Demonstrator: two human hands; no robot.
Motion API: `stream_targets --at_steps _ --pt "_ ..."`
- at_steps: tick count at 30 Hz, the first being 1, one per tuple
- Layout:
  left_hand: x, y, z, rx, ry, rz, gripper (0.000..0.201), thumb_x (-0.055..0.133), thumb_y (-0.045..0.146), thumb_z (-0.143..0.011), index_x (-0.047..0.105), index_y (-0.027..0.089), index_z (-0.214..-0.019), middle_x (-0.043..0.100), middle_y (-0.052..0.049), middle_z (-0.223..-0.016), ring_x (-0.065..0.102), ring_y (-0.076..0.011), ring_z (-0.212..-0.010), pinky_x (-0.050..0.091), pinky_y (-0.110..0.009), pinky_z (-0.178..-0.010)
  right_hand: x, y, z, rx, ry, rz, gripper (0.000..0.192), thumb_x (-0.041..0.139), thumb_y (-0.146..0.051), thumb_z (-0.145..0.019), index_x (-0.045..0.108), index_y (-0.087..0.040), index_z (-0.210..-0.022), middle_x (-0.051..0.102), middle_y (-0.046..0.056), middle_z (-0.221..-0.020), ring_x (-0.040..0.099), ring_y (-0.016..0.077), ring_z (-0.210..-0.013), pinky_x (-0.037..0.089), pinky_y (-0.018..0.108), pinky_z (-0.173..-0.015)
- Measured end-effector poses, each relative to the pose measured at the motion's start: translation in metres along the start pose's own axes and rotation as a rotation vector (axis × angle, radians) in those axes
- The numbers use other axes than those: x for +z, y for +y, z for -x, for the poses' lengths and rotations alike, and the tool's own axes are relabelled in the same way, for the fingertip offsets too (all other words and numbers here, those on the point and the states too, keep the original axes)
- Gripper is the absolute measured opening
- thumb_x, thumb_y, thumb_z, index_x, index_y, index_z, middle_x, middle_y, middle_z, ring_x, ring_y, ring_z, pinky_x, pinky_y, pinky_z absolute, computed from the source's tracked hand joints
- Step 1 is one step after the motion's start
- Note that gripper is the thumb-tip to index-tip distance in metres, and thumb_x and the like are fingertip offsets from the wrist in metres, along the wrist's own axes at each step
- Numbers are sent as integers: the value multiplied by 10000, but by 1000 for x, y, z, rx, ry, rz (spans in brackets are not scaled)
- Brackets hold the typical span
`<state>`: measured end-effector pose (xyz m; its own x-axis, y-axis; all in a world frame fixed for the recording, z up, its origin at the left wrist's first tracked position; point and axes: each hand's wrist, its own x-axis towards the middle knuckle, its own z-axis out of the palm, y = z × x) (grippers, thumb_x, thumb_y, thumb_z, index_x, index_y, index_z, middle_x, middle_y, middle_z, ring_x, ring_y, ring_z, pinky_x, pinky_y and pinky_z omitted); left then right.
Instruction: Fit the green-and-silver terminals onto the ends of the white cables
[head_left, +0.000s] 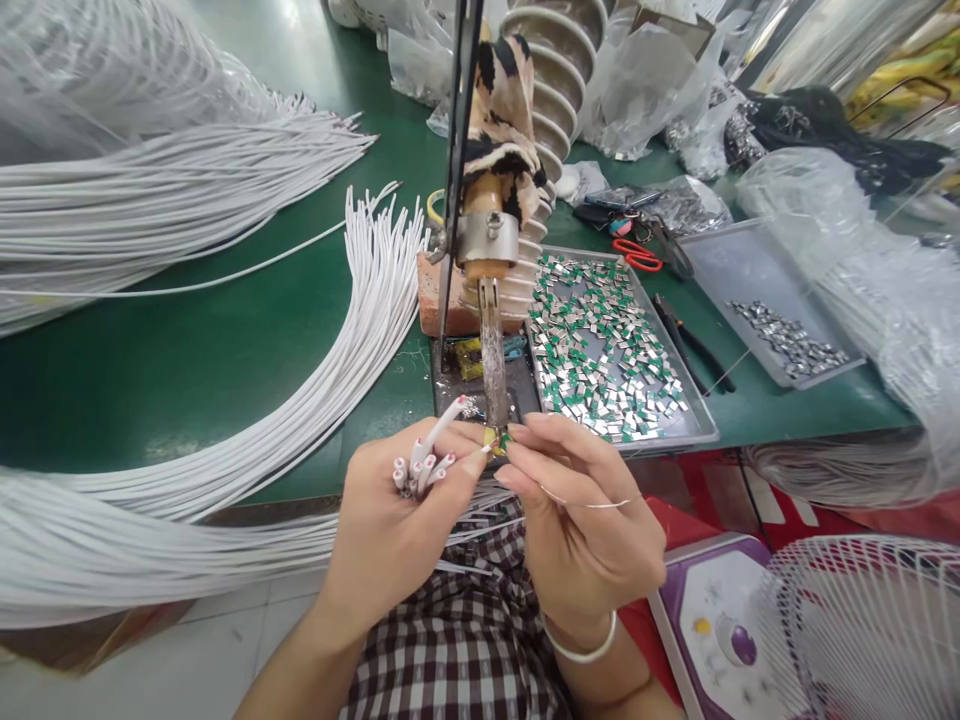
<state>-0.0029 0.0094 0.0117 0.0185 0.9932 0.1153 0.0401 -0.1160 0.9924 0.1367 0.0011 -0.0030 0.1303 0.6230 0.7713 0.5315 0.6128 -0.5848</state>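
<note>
My left hand (401, 525) is closed round several white cables (424, 470), whose cut ends show pinkish-red cores. Its thumb and forefinger pinch one cable close under the tip of an upright soldering iron (493, 350). My right hand (592, 525) is closed too, its fingertips pinching a small green circuit board (504, 441) beside that tip. A thin silvery solder wire (600, 505) runs across the right fingers. Fingers hide much of the board, and I cannot tell whether cable and board touch.
A tray (701, 438) of green-and-metal connectors lies right of the iron, with pliers (694, 350), red-handled scissors (637, 255) and a tray of metal parts (709, 250) beyond. White cable bundles (300, 430) spread left. A ribbed hose (555, 110) rises behind; a fan (870, 620) stands lower right.
</note>
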Motion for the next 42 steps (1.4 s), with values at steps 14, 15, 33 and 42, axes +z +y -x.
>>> stream_targets --at_steps 14,15,33,42 --pt "-3 -8 0 92 -126 -137 170 631 103 -895 682 225 -788 686 29 -872 637 -107 -842 474 -184 -750 -14 1 -3 403 -274 -72 174 595 -160 -963 685 -200 -820 677 -36 -691 619 87 -589 495 219 -561" --pt "-3 -8 0 87 -152 -156 168 628 111 -898 675 221 -781 668 29 -845 618 -106 -813 466 -187 -738 -13 2 -4 391 -280 -26 157 614 -151 -947 690 -196 -817 699 -29 -710 636 94 -614 506 222 -585" --pt "-2 -6 -9 -96 -62 137 186 688 114 -828 672 218 -674 698 62 -761 642 -79 -694 496 -159 -651 -3 5 6 90 -1 -6 225 646 -29 -910 726 -195 -1040 798 21 -962 750 151 -971 656 285 -847" --pt "-4 -8 -7 -86 -65 235 194 687 106 -873 689 238 -732 733 54 -841 671 -95 -753 521 -175 -678 -4 -1 2 36 -29 81 239 687 -44 -888 745 -200 -1059 795 27 -1025 756 145 -939 661 284 -869"
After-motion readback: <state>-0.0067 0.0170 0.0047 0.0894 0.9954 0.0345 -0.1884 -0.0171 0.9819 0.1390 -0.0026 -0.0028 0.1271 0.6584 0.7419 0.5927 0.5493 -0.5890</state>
